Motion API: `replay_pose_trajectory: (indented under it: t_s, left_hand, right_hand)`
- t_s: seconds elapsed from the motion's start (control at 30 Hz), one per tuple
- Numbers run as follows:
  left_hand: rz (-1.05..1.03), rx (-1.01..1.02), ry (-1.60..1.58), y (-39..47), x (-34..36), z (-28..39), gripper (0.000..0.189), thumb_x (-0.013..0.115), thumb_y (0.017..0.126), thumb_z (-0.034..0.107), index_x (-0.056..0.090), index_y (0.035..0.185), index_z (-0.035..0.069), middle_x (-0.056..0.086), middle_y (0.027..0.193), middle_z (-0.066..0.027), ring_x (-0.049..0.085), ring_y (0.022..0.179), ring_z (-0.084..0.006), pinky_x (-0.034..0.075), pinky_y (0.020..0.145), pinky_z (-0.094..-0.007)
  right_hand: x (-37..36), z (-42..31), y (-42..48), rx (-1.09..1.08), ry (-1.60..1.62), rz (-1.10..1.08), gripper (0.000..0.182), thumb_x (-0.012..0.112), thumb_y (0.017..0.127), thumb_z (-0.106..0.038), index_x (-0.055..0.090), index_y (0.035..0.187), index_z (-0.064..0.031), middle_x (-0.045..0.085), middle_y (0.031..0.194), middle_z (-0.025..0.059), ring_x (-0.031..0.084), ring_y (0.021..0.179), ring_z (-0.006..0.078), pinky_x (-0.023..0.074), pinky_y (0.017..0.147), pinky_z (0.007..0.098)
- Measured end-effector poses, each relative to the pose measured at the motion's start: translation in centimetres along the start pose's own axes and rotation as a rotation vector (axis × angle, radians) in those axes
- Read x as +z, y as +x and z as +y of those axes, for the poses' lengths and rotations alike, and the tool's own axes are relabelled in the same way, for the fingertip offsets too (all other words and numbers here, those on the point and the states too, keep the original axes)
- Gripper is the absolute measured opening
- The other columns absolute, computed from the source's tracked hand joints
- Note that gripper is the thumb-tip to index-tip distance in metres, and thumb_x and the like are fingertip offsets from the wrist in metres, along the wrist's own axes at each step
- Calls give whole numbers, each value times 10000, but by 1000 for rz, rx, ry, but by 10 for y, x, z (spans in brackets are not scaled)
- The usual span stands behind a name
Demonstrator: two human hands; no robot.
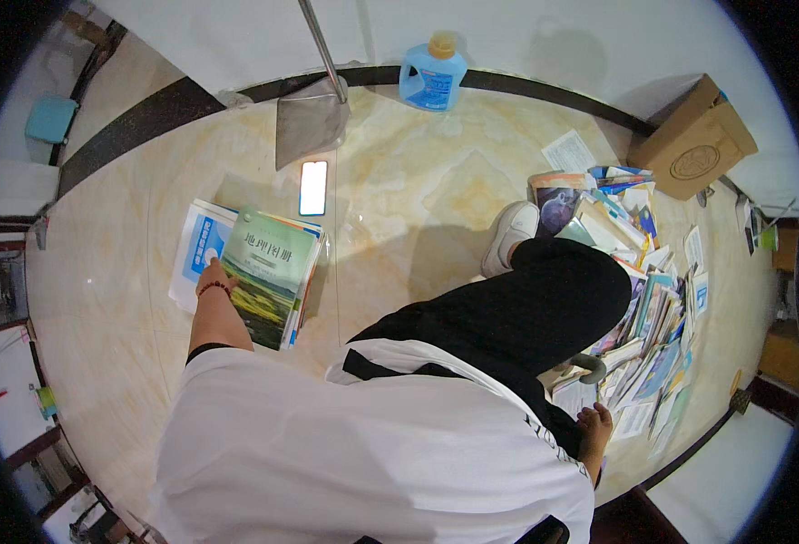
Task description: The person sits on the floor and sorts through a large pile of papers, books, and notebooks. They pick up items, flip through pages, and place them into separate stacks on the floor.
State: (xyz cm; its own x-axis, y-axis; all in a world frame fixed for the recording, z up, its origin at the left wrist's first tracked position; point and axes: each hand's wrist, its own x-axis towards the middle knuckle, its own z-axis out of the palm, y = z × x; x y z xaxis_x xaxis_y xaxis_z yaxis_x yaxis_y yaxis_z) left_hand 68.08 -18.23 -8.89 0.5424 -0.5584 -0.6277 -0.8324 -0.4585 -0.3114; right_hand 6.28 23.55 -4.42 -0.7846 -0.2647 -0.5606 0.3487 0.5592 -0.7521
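Observation:
My left hand (pixel 214 275), with a beaded bracelet at the wrist, lies on a white booklet with a blue cover panel (pixel 202 238). Right beside it, overlapping that booklet, is a stack of books topped by a green atlas (pixel 263 268) with a landscape on its cover. Whether the fingers grip an edge is not clear. My right hand (pixel 595 427) is low at the right, beside my bent leg, its fingers loosely curled and apart with nothing visible in them. Close to it spreads a large, untidy heap of books and papers (pixel 644 340).
A phone with a lit screen (pixel 313 188) lies beyond the atlas. Against the wall stand a metal dustpan (pixel 311 119), a blue detergent jug (pixel 433 78) and a cardboard box (pixel 695 139). A loose printed sheet (pixel 568 151) lies near the box. A grey curved handle (pixel 588 368) pokes out beside my knee.

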Motion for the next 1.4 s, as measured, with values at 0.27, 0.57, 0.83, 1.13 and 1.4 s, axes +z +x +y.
replay_pose_trajectory:
  t_s: [0.27, 0.57, 0.83, 1.13, 1.4]
  left_hand:
    - [-55, 37, 187, 22, 22, 23, 542, 596, 732, 94, 334, 1206, 69, 511, 1075, -154, 519, 975, -270, 472, 757, -384]
    - [104, 650, 45, 2, 37, 140, 405, 565, 715, 199, 503, 1101, 92, 502, 1103, -136, 455, 1056, -275, 369, 901, -358]
    - [135, 1339, -506, -129, 33, 278, 191, 554, 744, 118, 551, 898, 5, 582, 865, -145, 573, 784, -247, 460, 703, -321]
    - [-17, 1730, -822, -312, -35, 365, 326, 555, 806, 177, 417, 547, 37, 364, 495, 22, 301, 491, -46, 270, 429, -222]
    - [-738, 1884, -956, -510, -2, 429, 265, 542, 804, 154, 457, 591, 21, 406, 539, 43, 325, 512, -29, 278, 448, -193]
  right_hand:
    - [5, -6, -4, 11, -22, -35, 274, 543, 721, -22, 476, 983, 17, 552, 730, 123, 545, 565, 186, 423, 467, 248]
    - [11, -11, -8, -105, 70, 84, 256, 539, 727, -53, 488, 967, 19, 559, 773, 105, 553, 614, 174, 437, 524, 243]
    - [6, 15, -2, -155, 97, 92, 118, 557, 758, -77, 518, 827, 11, 538, 665, 83, 518, 534, 143, 419, 461, 237]
    - [6, -14, 16, -203, -79, 447, 357, 594, 774, -240, 429, 516, -55, 387, 478, -14, 344, 463, 66, 258, 412, 239]
    - [50, -1, 61, 76, 111, 245, 234, 579, 748, -215, 521, 682, 2, 506, 530, 54, 518, 448, 126, 426, 441, 264]
